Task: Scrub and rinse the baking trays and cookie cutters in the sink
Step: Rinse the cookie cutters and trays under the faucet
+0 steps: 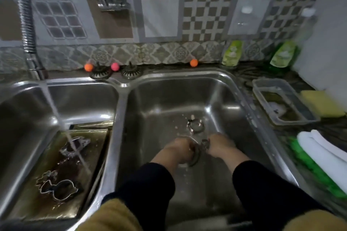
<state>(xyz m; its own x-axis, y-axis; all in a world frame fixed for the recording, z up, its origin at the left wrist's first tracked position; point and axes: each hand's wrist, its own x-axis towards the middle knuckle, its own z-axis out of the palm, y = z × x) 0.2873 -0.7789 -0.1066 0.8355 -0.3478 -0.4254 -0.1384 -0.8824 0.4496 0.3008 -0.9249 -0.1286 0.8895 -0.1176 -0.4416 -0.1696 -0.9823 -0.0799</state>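
- Sleeves, dark with mustard cuffs, fill the bottom edge; both forearms reach into the right basin point(216, 95) of the double sink.
- Landmark: the divider point(120, 110) between the two basins.
- Left of divider: a baking tray point(47, 200) lies flat in the left basin under brown, dirty water, with a second tray edge showing at its far end. Judged unwashed.
- Tap stream point(56, 114) falls onto that tray, so soaking or rinsing is under way there.
- On the tray: a cutter outline point(58, 190) at the near end and a scalloped cutter point(75, 145) at the far end, right under the stream. Neither looks finished.
- Right of divider: left hand point(179, 146) curled around a round metal cookie cutter point(195, 154); right hand point(218, 145) pinches something small against it, blurred, probably a scrubber or a second cutter.
- Just beyond the hands: one small ring cutter point(196, 124) sits by the drain, apart from them.
- Far right of divider, on the counter: yellow sponge point(319, 103), clear tub point(281, 99), white cloth point(323, 154).
- Progress, as judged: early to middle. One cutter in hand, trays and at least three cutters left.
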